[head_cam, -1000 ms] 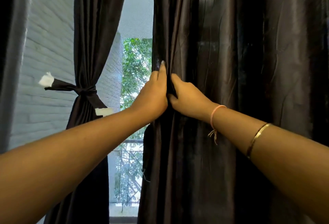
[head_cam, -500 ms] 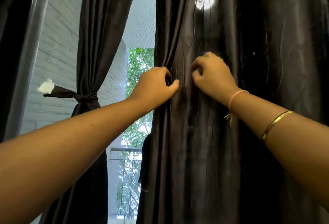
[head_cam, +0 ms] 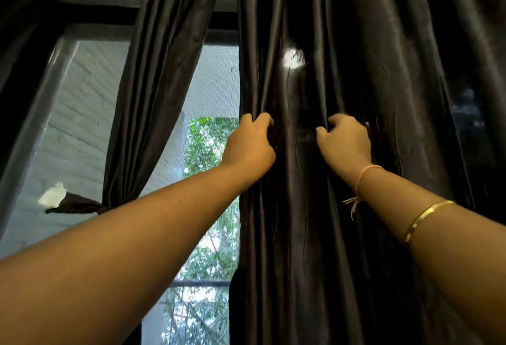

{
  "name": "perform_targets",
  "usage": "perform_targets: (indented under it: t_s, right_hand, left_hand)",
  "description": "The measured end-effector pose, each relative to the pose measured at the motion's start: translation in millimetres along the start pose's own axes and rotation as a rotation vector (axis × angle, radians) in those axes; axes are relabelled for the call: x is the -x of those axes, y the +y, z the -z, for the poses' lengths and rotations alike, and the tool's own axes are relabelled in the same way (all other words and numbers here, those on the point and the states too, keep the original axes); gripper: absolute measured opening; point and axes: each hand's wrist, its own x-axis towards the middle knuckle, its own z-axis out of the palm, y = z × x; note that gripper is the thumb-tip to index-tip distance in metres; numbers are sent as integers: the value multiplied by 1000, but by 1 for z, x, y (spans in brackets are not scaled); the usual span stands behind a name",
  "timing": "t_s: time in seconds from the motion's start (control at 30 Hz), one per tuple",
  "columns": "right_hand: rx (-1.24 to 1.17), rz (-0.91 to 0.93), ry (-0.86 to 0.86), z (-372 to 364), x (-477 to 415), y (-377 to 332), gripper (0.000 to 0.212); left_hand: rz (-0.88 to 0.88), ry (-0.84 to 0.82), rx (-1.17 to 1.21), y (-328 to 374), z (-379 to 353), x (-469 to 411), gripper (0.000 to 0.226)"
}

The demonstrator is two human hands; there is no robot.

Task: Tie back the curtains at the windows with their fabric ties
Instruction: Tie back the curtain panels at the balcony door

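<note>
Together left hand [head_cam: 250, 144] and right hand [head_cam: 346, 143] grip one curtain [head_cam: 309, 248]; second curtain [head_cam: 153, 98] tied.

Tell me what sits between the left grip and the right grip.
Head view: only a pleated stretch of the untied curtain. The left grip and right grip each hold its folds, apart from each other.

Upper left of frame: dark window frame [head_cam: 93, 14], horizontal bar. Left: white-painted brick wall [head_cam: 82, 125] outside the glass. Centre: green foliage [head_cam: 210, 142], with a grey railing [head_cam: 202, 283] crossing it at lower centre. Right of centre: pink thread bracelet [head_cam: 364, 173], knotted, ends hanging. Lower right: gold bangle [head_cam: 421, 220].
</note>
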Motion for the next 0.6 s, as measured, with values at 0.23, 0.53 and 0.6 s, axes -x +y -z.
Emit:
perform_targets:
  t_s: [0.23,0.53,0.6]
  right_hand:
    - [38,321,-175,-26,0,-41,39]
    - [-44,410,-366,-60,-2,-84,40]
    - [-60,406,-387,-63,-2,-83,38]
  left_hand:
    - [61,-37,55,-1,7,-9,72]
    - [159,-26,132,-36,26,-14,55]
    - [148,-20,173,-41,30,-12,34]
